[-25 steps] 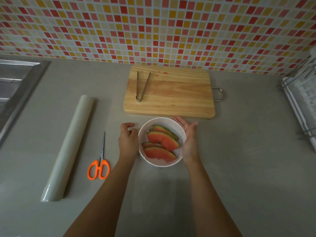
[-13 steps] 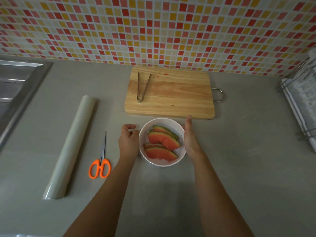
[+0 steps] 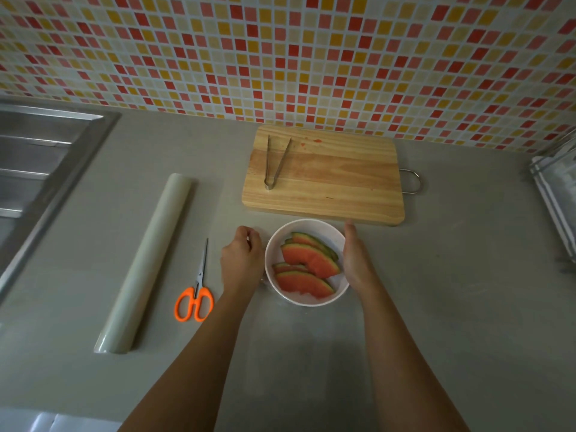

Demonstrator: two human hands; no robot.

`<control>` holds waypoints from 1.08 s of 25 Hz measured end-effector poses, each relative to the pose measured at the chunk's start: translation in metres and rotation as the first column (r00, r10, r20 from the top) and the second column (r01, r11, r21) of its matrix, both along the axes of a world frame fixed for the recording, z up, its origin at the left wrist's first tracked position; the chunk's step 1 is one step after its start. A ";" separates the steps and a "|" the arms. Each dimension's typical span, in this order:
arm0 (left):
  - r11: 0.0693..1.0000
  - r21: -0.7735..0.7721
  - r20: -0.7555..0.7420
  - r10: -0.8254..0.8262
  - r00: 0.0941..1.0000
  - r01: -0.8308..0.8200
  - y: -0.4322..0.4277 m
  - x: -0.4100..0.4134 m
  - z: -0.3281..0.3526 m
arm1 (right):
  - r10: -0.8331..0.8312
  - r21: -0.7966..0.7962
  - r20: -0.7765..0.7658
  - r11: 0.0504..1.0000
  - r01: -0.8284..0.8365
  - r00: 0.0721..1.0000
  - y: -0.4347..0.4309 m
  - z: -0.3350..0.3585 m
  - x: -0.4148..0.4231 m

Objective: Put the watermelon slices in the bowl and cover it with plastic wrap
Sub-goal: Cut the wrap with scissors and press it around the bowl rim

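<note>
Now the right hand (image 3: pixel 355 260) lies flat along the right side of the white bowl (image 3: pixel 274 244), fingers straight; one second ago its palm was turned up and open above the rim. The left hand (image 3: pixel 241 260) stays loosely curled at the bowl's left side, holding nothing that I can see. The watermelon slices (image 3: pixel 310 263) lie in the bowl, on the counter (image 3: pixel 452 291) just before the cutting board (image 3: pixel 327 179). Whether plastic film covers the bowl is hard to tell. The plastic wrap roll (image 3: pixel 146 263) and scissors (image 3: pixel 194 294) lie left.
</note>
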State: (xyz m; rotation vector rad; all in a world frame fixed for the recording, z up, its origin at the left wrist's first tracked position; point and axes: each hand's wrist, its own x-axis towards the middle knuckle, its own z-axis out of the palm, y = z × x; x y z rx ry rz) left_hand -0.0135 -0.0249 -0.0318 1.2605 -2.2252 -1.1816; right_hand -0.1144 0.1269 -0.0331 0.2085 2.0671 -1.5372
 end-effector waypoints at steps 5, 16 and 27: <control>0.997 0.008 0.116 -0.074 0.990 0.074 -0.002 -0.001 0.005 | 0.052 0.039 -0.098 0.998 -0.049 0.994 0.004 -0.004 -0.001; 0.936 0.234 -0.099 -0.246 0.964 0.263 -0.008 0.018 0.001 | 0.057 0.087 -0.143 0.995 -0.045 0.988 0.004 -0.005 -0.001; 0.936 -0.123 0.045 -0.326 0.944 0.329 -0.001 0.042 -0.006 | 0.056 0.136 -0.136 0.990 -0.037 0.989 0.004 -0.002 -0.001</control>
